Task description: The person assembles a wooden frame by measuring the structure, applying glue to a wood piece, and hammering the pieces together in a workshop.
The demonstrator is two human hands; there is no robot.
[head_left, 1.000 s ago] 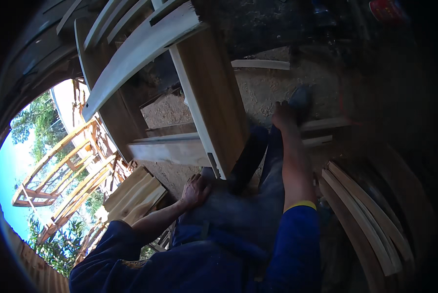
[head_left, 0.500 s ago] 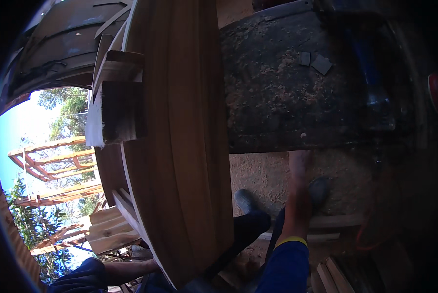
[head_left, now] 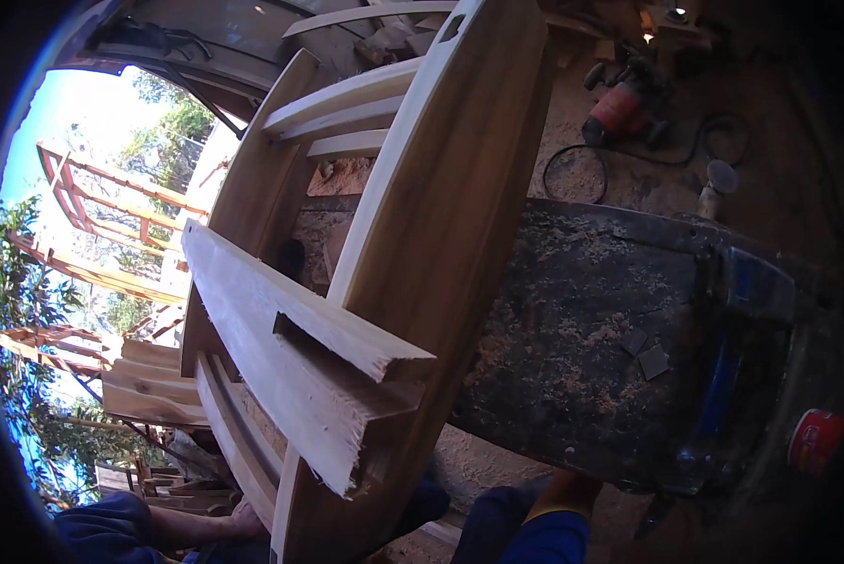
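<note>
A large wooden frame [head_left: 445, 216] stands tilted across the middle, with two broad side boards joined by pale crosspieces. From its near side juts a thick pale post end [head_left: 271, 348] with a slot and a rough-cut, notched tip. At the lower left my left hand [head_left: 245, 519] is against the frame's near rail and appears closed round it; its fingertips are hidden behind the wood. My right forearm [head_left: 561, 493] reaches under the near edge of the dark workbench [head_left: 572, 320], which hides the right hand.
Two small grey squares [head_left: 652, 361] and wood shavings lie on the bench, near a blue-handled tool [head_left: 718, 385]. A red can [head_left: 817, 442] stands at the right. Beyond, a red corded power tool [head_left: 624, 108] rests on the ground. Timber frames [head_left: 102, 193] stand outside at left.
The wooden frame has swung from nearly edge-on to a slant, showing its crosspieces and slotted post. My view has shifted too; the red power tool has come in. Less of my right forearm shows.
</note>
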